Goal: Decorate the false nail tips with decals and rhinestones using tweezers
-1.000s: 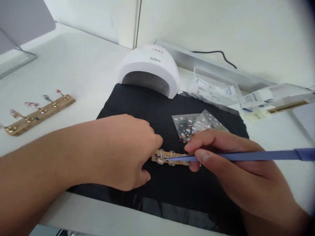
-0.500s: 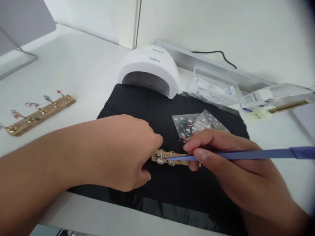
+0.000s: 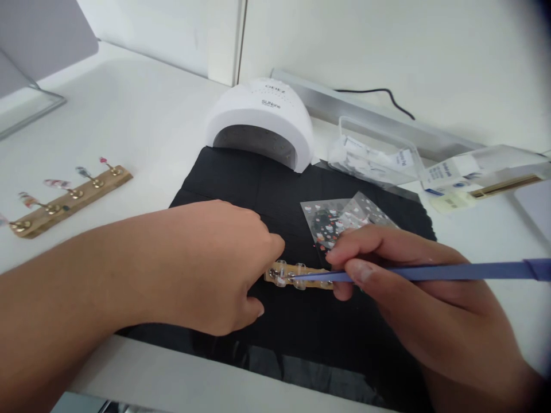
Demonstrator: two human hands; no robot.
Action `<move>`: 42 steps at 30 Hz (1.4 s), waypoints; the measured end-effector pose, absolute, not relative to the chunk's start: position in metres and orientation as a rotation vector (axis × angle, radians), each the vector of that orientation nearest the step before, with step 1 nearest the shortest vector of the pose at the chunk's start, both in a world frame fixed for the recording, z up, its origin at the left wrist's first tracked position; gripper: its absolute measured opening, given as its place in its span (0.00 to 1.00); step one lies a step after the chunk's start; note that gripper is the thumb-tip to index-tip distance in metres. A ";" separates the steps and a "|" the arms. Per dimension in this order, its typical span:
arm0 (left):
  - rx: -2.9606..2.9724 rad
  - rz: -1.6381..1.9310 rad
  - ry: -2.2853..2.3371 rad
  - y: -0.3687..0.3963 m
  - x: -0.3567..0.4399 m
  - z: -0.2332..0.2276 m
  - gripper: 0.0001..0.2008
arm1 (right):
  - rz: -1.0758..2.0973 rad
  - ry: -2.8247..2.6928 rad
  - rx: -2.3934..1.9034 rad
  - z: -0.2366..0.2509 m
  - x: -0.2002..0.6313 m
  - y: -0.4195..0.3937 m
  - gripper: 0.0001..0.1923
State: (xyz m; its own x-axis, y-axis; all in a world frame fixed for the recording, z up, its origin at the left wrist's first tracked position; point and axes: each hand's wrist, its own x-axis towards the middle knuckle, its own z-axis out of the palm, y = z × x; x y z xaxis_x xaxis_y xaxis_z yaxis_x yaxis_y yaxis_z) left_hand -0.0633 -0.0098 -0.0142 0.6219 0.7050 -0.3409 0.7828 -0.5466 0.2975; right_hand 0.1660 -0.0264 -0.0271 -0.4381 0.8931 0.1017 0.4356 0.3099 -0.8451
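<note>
The left hand (image 3: 215, 267) rests curled on a matte black mat (image 3: 241, 178) near the front edge of the white worktop (image 3: 142, 126), fingertips closed against the left end of a small wooden strip (image 3: 307, 271) that carries clear, glossy false nails. The right hand (image 3: 408, 292) pinches a slim blue brush (image 3: 451, 271) between thumb and forefinger; its fine tip touches a nail near the strip's left end. The strip lies flat at the middle of the mat.

Behind it lies a crinkled clear packet (image 3: 340, 221) of small coloured stickers. A smooth white domed lamp (image 3: 262, 123) stands at the mat's back edge. A second wooden strip (image 3: 69, 198) with painted nails on brass pins lies towards the worktop's left edge.

Against half a second ago, the right hand has shifted slightly right; the rest is unchanged.

The strip's right end is hidden under the right fingers, and the brush handle is cut off by the frame.
</note>
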 end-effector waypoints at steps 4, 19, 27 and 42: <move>2.437 -0.229 1.162 -0.011 -0.064 -0.013 0.09 | 1.031 -2.019 -1.174 -0.027 0.166 -0.025 0.08; 2.413 -0.220 1.176 -0.013 -0.064 -0.010 0.09 | 1.015 -2.033 -1.169 -0.027 0.166 -0.024 0.08; 2.435 -0.163 1.145 -0.012 -0.064 -0.012 0.09 | 1.031 -2.023 -1.177 -0.024 0.166 -0.025 0.08; 2.643 0.109 0.869 -0.009 -0.061 -0.018 0.03 | 1.042 -2.014 -1.182 -0.025 0.165 -0.023 0.08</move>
State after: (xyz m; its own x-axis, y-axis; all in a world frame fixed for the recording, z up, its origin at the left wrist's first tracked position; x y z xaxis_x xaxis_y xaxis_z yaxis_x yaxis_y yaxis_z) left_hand -0.0607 -0.0085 -0.0176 0.8085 0.5873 -0.0372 0.5600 -0.7483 0.3556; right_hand 0.1647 -0.0230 -0.0252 -0.4424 0.8924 0.0889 0.4427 0.3036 -0.8437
